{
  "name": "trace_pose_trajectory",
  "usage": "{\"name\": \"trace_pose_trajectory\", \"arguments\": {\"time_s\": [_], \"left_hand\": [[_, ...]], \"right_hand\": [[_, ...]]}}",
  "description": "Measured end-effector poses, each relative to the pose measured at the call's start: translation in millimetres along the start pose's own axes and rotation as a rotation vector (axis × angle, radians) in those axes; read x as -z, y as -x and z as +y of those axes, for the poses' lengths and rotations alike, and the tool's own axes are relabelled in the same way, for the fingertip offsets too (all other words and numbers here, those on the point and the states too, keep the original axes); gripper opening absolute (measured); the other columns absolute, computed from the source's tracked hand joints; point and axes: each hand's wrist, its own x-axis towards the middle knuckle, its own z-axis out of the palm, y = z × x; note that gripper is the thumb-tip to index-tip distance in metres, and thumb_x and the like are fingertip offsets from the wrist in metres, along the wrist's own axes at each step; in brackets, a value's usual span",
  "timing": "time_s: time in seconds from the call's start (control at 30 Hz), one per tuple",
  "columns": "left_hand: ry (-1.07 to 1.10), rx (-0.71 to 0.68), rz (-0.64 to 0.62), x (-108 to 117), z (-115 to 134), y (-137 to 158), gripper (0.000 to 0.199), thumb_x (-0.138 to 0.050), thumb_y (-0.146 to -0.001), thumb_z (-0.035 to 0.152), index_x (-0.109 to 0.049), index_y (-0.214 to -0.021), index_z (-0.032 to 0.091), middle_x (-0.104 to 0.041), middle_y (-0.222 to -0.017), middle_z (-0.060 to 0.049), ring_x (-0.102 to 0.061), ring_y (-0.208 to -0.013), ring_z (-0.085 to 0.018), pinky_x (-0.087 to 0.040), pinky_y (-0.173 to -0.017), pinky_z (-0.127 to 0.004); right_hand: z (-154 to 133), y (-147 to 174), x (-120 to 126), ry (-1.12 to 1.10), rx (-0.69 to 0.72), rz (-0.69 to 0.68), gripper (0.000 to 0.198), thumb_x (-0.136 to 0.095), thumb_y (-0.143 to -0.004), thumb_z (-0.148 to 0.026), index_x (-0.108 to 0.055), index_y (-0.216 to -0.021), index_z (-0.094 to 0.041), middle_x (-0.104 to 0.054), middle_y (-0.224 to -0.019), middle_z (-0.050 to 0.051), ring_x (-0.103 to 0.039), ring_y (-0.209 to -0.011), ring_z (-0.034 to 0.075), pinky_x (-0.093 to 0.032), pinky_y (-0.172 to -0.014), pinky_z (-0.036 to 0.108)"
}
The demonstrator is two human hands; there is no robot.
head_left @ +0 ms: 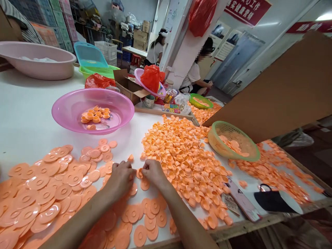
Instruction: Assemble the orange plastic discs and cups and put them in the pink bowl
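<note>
My left hand [121,180] is closed beside the pile of orange plastic saucers [44,193]; its fingertips are hidden, and what they hold cannot be made out. My right hand [153,174] pinches a small orange toy cup [139,173] between thumb and fingers, close to the left hand. Just beneath that cup lies a flat saucer [144,184]. A single loose cup [130,158] rests on the white table beyond both hands. To the right spreads a large heap of small orange cups [181,155]. More flat saucers [150,214] lie between my forearms.
A pink basin [119,121] with several assembled cups stands beyond my hands. At the right are a green basket [215,140], a phone [243,200] and a black face mask [275,200]. A cardboard sheet [280,86] leans there. Two people sit farther back.
</note>
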Motion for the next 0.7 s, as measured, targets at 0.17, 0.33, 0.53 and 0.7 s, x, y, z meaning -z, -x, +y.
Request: {"name": "trace_pose_trajectory", "arguments": {"time_s": [0.17, 0.33, 0.53, 0.7], "left_hand": [[0.377, 0.149, -0.026, 6, 3, -14, 0.020, -0.057, -0.078, 0.018, -0.075, -0.086, 0.022, -0.071, -0.086, -0.006, -0.060, -0.087, -0.022, -0.036, -0.076, -0.034], [0.649, 0.364, -0.162, -2, 13, -33, 0.015, -0.057, -0.073, 0.022, -0.069, -0.066, 0.016, -0.063, -0.054, 0.000, -0.056, -0.048, -0.014, -0.038, -0.050, -0.025], [0.749, 0.479, -0.191, -8, 10, -28, 0.018, -0.055, -0.074, 0.028, -0.061, -0.061, 0.017, -0.060, -0.047, 0.002, -0.057, -0.044, -0.013, -0.042, -0.047, -0.023], [0.617, 0.455, -0.095, -5, 19, -32, 0.013, -0.058, -0.066, 0.017, -0.059, -0.053, 0.017, -0.062, -0.052, 0.000, -0.060, -0.055, -0.014, -0.041, -0.053, -0.023]], "right_hand": [[1, 2, 1, -0.014, 0.020, -0.007, 0.020, -0.057, -0.065, -0.001, -0.053, -0.054, -0.017, -0.054, -0.054, -0.004, -0.050, -0.056, 0.010, -0.031, -0.054, 0.020], [3, 3, -1, -0.022, 0.015, -0.009, 0.022, -0.059, -0.068, -0.002, -0.051, -0.055, -0.017, -0.053, -0.055, -0.004, -0.049, -0.056, 0.010, -0.031, -0.053, 0.020], [-2, 11, -8, 0.122, 0.017, 0.020, 0.018, -0.056, -0.076, -0.005, -0.056, -0.063, -0.017, -0.057, -0.060, 0.000, -0.050, -0.058, 0.012, -0.029, -0.054, 0.023], [-5, 15, -10, 0.057, -0.040, 0.046, 0.016, -0.056, -0.078, -0.007, -0.061, -0.067, -0.017, -0.063, -0.065, 0.003, -0.055, -0.062, 0.014, -0.034, -0.057, 0.023]]}}
